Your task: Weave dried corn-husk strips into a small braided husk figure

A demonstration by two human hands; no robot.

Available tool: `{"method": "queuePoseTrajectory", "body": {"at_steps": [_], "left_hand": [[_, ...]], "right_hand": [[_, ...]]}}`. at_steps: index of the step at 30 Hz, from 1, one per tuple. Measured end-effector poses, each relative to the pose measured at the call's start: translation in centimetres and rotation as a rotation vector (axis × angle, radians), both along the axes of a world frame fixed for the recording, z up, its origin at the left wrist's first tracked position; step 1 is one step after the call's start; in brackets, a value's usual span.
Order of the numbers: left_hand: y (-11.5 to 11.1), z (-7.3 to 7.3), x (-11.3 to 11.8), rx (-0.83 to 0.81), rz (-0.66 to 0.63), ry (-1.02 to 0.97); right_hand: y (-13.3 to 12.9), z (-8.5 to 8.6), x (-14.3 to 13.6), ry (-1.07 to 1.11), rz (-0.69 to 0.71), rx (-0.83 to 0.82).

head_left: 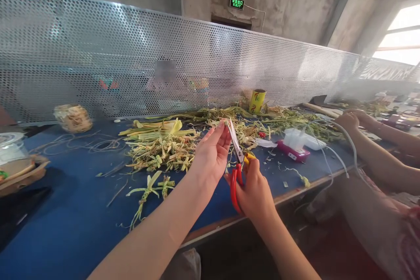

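Red at the handles, with a yellow part beside them, and metal at the blades: grips scissors in the right hand, fingers closed around the handles. Angles the blades up and toward the left hand, with tips slightly parted beside its fingertips. Pinches a small greenish piece between thumb and fingers of the left hand, held together above the table; cannot tell whether the blades touch it.

Just beyond and to the left, on the blue tabletop, spreads out in a heap of cut pale-green and straw-coloured stalks. Nearer, left of the left forearm, lies in knotted green strips with thin trailing ends. Farther left, coils loosely as pale string, below a clear jar of tan pieces. At the left edge, stands next to a clear container as a brown tray.

Behind the heap, rises as a perforated metal screen, with a yellow tube upright near its foot. To the right of the scissors, sits as a magenta box among white plastic pieces. Farther right, reaches over the table with another person's hand.
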State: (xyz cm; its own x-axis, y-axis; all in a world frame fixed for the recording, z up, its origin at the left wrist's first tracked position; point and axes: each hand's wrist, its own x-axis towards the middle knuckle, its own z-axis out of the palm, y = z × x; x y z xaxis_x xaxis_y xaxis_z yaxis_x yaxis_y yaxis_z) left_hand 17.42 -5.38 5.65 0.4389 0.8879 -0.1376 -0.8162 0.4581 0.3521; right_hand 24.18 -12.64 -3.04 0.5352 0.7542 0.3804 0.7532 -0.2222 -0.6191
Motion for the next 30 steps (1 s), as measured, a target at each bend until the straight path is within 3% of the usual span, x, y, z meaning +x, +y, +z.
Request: {"method": "queuePoseTrajectory", "body": {"at_steps": [30], "left_hand": [[1.1,-0.8,2.2,0.005,0.038,0.009]], "right_hand": [[0.5,0.0,0.5,0.029,-0.051,-0.04]]}}
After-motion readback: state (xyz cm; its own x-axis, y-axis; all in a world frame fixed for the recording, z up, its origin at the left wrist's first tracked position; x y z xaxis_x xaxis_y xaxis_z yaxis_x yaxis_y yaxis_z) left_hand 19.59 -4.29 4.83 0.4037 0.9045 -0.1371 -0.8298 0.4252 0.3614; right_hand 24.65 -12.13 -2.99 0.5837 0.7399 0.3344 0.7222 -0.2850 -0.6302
